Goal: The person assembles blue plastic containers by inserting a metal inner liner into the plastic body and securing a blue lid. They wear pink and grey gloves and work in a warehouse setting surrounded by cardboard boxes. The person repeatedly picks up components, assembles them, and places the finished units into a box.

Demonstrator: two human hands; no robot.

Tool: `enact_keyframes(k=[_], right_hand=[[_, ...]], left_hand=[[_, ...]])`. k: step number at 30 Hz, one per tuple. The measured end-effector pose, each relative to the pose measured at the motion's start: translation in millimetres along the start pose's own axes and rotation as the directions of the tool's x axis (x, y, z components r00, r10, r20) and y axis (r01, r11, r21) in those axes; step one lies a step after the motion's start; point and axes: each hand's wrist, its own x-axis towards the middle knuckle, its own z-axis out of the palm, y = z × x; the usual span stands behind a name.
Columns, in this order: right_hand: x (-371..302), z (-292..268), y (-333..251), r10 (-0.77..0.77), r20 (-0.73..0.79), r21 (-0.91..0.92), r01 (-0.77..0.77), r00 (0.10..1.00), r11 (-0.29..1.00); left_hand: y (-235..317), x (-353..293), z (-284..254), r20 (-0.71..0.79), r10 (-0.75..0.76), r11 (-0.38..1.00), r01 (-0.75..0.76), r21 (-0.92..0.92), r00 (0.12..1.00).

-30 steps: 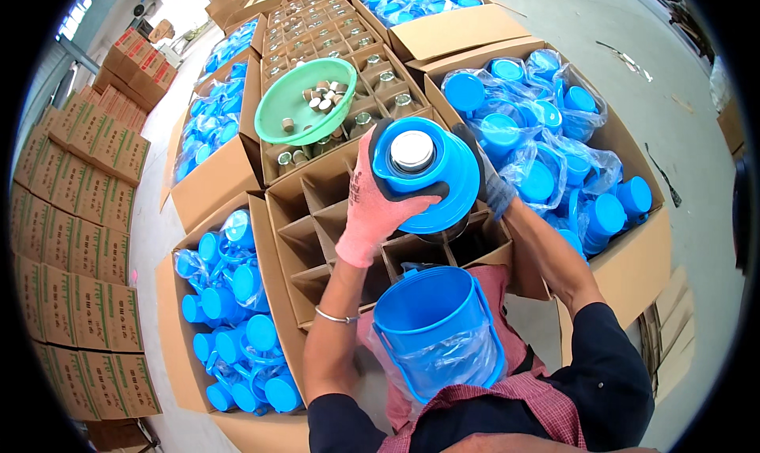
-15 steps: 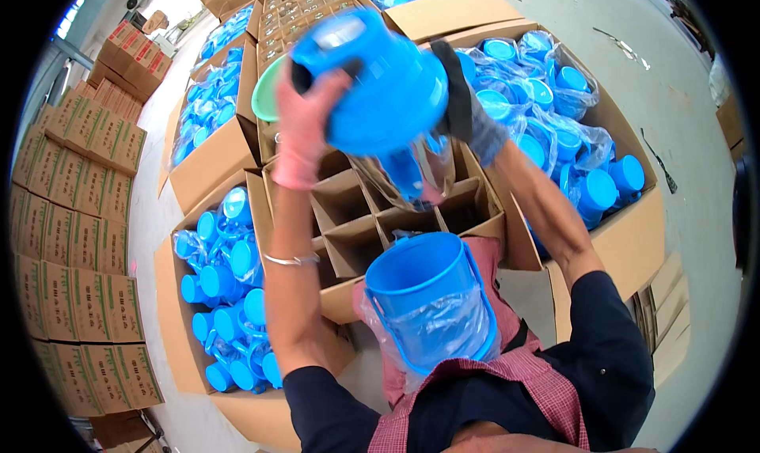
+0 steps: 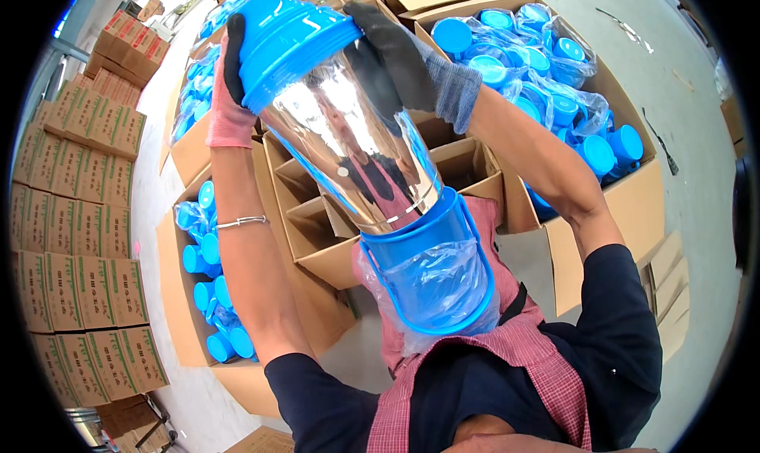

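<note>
My gloved hands hold a mirror-bright flask liner (image 3: 348,140) with a blue plastic shoulder (image 3: 297,45) on its upper end. The left hand (image 3: 232,97), in a pink and black glove, grips the shoulder's left side. The right hand (image 3: 400,65), in a black glove with a blue knit cuff, is wrapped round the right side of the shoulder and the liner. Tilted, the liner has its lower end at the mouth of a blue plastic flask body (image 3: 435,287) in my lap; how far in it sits cannot be told. Clear film wraps the body, which has a blue handle.
A divided carton (image 3: 324,259) stands right ahead of my lap. Open cartons with blue plastic flask parts (image 3: 594,156) in clear bags stand on the right and on the left (image 3: 210,295). Stacked closed cartons (image 3: 79,208) line the far left, beyond a strip of floor.
The shoulder and liner have come back toward me and tipped, so the silvery side now shows and its lower end meets the flask body. Both hands still hold on.
</note>
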Motion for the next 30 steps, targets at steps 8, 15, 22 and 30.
enact_keyframes(k=[8,15,22,30], right_hand=[[-85,-16,4,0.608,0.347,0.613,-0.664,0.714,0.429],[-179,-50,7,0.568,0.214,0.014,-0.584,0.794,0.811],[-213,-77,23,0.078,0.518,-0.505,0.231,0.852,0.831],[-152,-43,19,0.786,0.197,-0.157,-0.773,0.586,0.615]], left_hand=[[-93,-59,-2,0.067,-0.378,0.839,0.372,-0.397,0.924],[-141,-138,18,0.101,-0.423,0.874,0.434,-0.217,0.901],[-165,-181,20,0.187,-0.088,0.941,0.02,0.338,0.978],[-156,-189,31,0.086,-0.605,0.785,0.611,-0.102,0.792]])
